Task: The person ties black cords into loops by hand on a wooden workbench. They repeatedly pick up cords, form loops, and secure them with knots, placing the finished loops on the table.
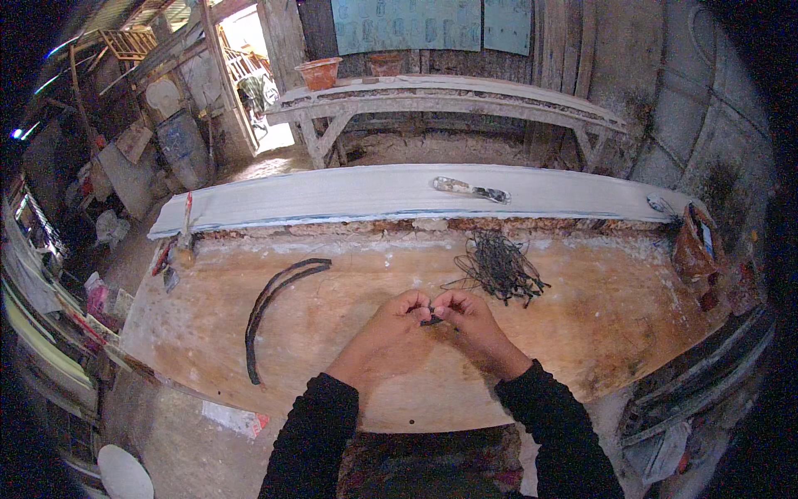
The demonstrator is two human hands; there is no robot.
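Note:
Over the middle of the wooden board, my left hand and my right hand meet fingertip to fingertip. Both are closed in a pinch on a small black strip, mostly covered by my fingers, so its exact kind is unclear. Just beyond my right hand lies a tangled pile of thin black cords, looped and loose. Left of my left hand, a long black strip, doubled at its far end, lies curved on the board.
Behind the board runs a raised white slab bearing a dark-and-white stained tool. A brush stands at its left end; a brown container sits at the right. A long bench with an orange pot is farther back.

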